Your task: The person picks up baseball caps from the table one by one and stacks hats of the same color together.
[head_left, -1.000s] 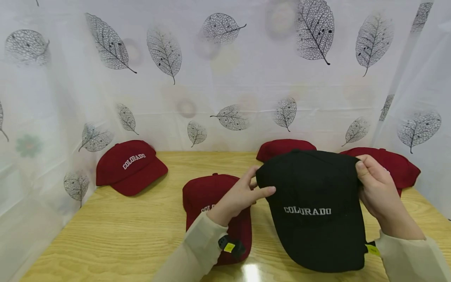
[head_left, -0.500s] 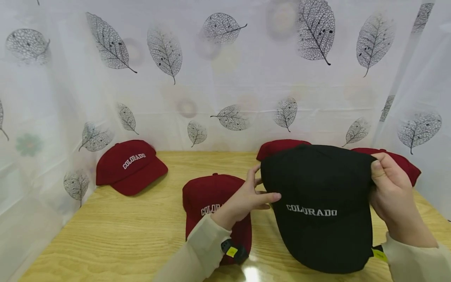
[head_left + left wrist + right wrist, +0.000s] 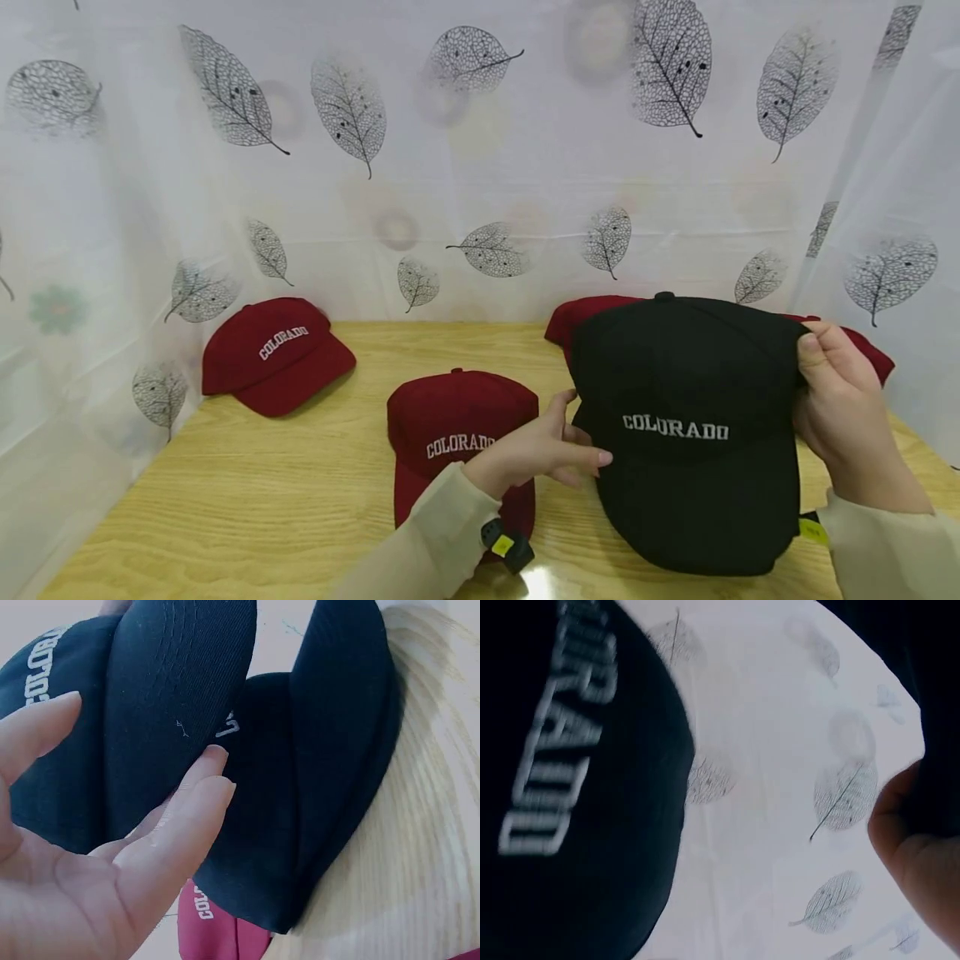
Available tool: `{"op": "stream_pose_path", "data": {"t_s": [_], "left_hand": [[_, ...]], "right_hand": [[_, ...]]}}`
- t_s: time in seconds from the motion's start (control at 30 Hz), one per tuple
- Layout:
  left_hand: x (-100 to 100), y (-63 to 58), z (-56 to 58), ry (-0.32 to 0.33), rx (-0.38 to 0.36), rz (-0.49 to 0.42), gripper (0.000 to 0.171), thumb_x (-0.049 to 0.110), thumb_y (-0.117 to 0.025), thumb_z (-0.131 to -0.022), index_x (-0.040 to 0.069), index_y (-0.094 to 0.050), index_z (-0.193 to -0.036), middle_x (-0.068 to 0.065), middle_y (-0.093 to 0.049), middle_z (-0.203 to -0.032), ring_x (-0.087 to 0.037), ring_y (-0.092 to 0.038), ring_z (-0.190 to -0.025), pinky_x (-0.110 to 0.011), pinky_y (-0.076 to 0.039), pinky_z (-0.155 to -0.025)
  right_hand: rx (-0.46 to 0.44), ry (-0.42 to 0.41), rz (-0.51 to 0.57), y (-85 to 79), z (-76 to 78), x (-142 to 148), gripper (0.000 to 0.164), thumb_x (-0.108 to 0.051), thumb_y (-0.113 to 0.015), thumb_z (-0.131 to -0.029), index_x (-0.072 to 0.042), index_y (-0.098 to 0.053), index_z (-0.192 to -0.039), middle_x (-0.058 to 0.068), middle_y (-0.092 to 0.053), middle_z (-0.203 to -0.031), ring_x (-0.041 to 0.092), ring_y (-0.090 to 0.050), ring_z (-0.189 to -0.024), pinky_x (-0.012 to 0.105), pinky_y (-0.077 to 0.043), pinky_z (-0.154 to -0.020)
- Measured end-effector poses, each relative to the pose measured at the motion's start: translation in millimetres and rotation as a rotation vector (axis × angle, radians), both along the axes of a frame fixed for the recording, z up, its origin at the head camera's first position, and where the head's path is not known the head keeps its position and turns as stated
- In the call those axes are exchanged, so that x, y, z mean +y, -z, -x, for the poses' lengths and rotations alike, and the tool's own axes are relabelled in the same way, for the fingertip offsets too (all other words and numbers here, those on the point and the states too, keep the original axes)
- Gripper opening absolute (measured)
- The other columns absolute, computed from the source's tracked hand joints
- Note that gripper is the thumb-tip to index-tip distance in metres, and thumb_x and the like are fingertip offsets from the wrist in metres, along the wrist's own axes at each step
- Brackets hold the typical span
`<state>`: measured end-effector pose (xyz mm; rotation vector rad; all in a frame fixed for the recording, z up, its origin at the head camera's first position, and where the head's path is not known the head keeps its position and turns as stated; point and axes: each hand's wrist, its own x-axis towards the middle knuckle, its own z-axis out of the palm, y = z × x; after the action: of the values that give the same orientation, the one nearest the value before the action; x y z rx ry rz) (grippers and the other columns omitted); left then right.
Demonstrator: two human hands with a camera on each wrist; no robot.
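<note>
A black baseball cap point(image 3: 690, 375) lettered COLORADO is held up at the right front, brim down. My right hand point(image 3: 843, 400) pinches its right edge, thumb in front. Beside its left edge is my left hand point(image 3: 543, 446), fingers spread and fairly straight, thumb in front of the cap; firm contact is unclear. In the left wrist view the nearer black cap's brim point(image 3: 172, 690) lies past my fingers. Behind it a second black cap point(image 3: 337, 727) appears, mostly hidden in the head view. A red cap point(image 3: 461, 408) stands partly behind my left forearm.
Another red cap point(image 3: 277, 354) sits at the back left of the wooden table point(image 3: 247, 483). Two more red caps, one at the back point(image 3: 592, 315) and one at the far right point(image 3: 870, 354), are partly covered. A leaf-patterned curtain point(image 3: 480, 167) encloses the back and sides.
The held black cap has moved right and slightly up with my right hand. My left hand has slid down along its left edge, uncovering more of the middle red cap's lettering.
</note>
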<state>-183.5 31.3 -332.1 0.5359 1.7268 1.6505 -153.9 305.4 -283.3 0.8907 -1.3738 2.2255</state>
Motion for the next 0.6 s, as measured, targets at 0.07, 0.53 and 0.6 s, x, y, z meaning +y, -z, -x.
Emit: {"op": "stream_pose_path", "data": {"t_s": [0.07, 0.53, 0.6], "left_hand": [[1, 0.9, -0.7, -0.007, -0.007, -0.003, 0.083, 0.014, -0.060, -0.084, 0.010, 0.002, -0.140, -0.008, -0.059, -0.098, -0.021, -0.061, -0.084, -0.038, -0.049, -0.070], [6, 4.9, -4.5, 0.008, 0.008, 0.024, 0.037, 0.014, -0.056, -0.087, 0.002, -0.039, -0.117, -0.008, -0.054, -0.092, -0.018, -0.059, -0.079, -0.036, -0.050, -0.066], [8, 5.7, -4.8, 0.013, 0.008, 0.027, 0.037, 0.015, -0.056, -0.087, 0.001, -0.040, -0.118, -0.008, -0.054, -0.091, -0.017, -0.059, -0.078, -0.035, -0.050, -0.065]], "right_hand": [[-0.040, 0.027, -0.009, 4.1, 4.0, 5, 0.011, 0.004, -0.029, -0.093, 0.005, -0.038, -0.099, 0.014, -0.044, -0.092, 0.018, -0.052, -0.083, 0.021, -0.044, -0.066], [-0.233, 0.607, -0.820, 19.7, 16.9, 31, 0.018, 0.004, -0.031, -0.092, -0.003, -0.047, -0.089, -0.007, -0.043, -0.081, 0.002, -0.044, -0.069, 0.011, -0.037, -0.057], [-0.266, 0.636, -0.974, 20.6, 18.0, 36, 0.014, 0.002, -0.033, -0.093, 0.002, -0.047, -0.093, -0.008, -0.044, -0.083, 0.000, -0.044, -0.071, 0.010, -0.039, -0.059]]}}
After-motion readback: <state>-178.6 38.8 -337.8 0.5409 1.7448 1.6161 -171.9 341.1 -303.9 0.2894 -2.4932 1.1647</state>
